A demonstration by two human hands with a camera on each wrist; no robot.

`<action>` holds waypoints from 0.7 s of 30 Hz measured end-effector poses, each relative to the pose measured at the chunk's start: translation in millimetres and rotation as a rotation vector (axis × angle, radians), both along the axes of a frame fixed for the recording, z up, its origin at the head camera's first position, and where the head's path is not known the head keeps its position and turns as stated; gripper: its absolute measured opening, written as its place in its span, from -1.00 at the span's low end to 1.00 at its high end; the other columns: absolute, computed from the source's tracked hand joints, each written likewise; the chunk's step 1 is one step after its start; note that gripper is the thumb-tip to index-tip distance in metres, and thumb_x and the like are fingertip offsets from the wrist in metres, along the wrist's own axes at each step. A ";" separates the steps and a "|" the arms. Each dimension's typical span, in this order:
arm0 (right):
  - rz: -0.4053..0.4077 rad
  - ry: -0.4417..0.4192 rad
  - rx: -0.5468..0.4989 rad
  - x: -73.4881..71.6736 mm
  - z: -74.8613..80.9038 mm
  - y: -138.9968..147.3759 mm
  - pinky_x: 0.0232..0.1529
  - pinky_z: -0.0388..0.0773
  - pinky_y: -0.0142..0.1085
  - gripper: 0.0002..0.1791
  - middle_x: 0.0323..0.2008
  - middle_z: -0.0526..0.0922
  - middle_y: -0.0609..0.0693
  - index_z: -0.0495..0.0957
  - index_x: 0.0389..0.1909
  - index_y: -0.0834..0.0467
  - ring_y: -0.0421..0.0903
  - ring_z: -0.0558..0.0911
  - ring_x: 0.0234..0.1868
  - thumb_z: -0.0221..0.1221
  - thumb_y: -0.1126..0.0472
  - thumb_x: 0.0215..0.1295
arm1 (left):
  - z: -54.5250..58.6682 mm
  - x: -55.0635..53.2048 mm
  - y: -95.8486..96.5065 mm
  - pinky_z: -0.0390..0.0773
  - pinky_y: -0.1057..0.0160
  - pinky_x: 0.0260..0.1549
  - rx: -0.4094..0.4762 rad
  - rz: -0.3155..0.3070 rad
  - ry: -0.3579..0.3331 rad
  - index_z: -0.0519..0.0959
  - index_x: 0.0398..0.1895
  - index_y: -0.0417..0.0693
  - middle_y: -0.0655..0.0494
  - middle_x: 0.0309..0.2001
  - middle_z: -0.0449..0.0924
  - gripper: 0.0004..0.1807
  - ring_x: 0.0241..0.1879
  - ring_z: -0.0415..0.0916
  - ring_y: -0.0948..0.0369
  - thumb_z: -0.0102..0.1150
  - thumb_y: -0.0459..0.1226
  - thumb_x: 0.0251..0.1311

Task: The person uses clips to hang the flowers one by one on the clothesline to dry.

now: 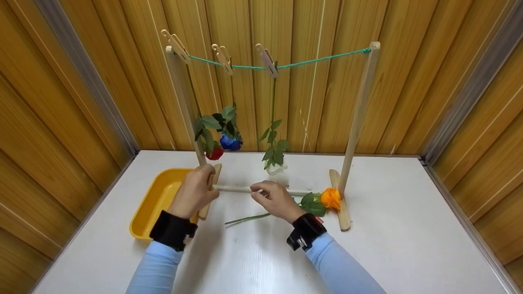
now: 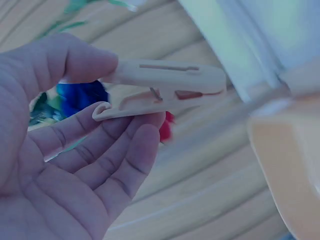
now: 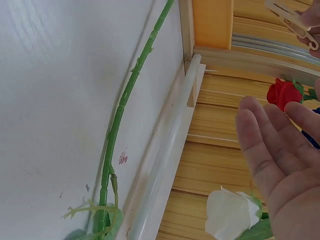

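My left hand [image 1: 192,194] pinches a beige clothespin [image 2: 165,77] between thumb and fingers, beside the left post's foot; the hand mostly hides it in the head view. My right hand [image 1: 278,201] hovers over the stem of an orange rose [image 1: 331,199], its fingers loosely bent and holding nothing. This rose lies on the table with its bloom against the right foot. From a green cord [image 1: 322,59], a red rose [image 1: 215,154], a blue rose [image 1: 231,142] and a white rose [image 1: 276,169] hang head down, each under its own clothespin [image 1: 267,61].
A yellow basin [image 1: 143,216] stands at the left, partly behind my left hand. Two wooden posts [image 1: 359,110] carry the cord, and a pale rod [image 1: 233,188] joins their feet low down. Wood-patterned walls [image 1: 408,81] enclose the white table [image 1: 408,245].
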State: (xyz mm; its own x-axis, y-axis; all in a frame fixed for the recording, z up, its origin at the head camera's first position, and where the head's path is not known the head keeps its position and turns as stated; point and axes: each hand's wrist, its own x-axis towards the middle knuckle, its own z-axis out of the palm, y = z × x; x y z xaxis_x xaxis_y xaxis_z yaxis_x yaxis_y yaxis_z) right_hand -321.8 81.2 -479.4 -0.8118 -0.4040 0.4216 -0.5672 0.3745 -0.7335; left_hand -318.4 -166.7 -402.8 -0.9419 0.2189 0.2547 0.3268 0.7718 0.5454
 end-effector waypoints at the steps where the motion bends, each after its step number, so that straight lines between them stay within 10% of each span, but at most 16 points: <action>1: -0.005 0.007 -0.005 1.8 -0.5 3.0 -0.07 0.70 -0.17 -0.73 -0.07 0.74 0.19 0.68 0.05 0.33 0.11 0.73 -0.11 0.19 0.25 0.50 | 0.1 3.8 5.9 0.63 0.12 -0.28 0.021 -0.014 0.010 0.56 -0.05 -0.20 -0.09 -0.30 0.55 -0.60 -0.34 0.44 0.04 0.44 -0.51 0.01; 13: -0.007 -0.046 -0.059 26.4 -7.9 30.0 -0.06 0.71 -0.22 -0.65 0.07 0.66 0.24 0.63 0.15 0.32 0.15 0.75 -0.07 0.28 0.27 0.41 | -23.5 25.4 53.1 0.72 0.09 -0.19 0.274 -0.177 0.131 0.56 -0.13 -0.16 0.00 -0.29 0.68 -0.63 -0.29 0.65 0.02 0.48 -0.47 -0.01; 21: 0.012 -0.071 -0.096 39.3 -20.0 36.4 0.00 0.70 -0.07 -0.53 0.11 0.66 0.28 0.55 0.27 0.34 0.22 0.74 -0.04 0.32 0.28 0.39 | -48.3 32.7 66.4 0.70 0.10 -0.05 0.493 -0.311 0.051 0.47 -0.12 -0.23 -0.09 -0.18 0.66 -0.61 -0.16 0.69 0.02 0.44 -0.55 0.04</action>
State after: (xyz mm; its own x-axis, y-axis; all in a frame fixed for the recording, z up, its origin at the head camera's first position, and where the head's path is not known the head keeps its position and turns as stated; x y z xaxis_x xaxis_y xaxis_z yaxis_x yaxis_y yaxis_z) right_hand -282.5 117.6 -499.4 -0.8363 -0.3747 0.4002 -0.5166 0.2942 -0.8041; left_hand -285.7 -100.3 -451.1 -0.8361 0.3271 0.4404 0.5330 0.2945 0.7932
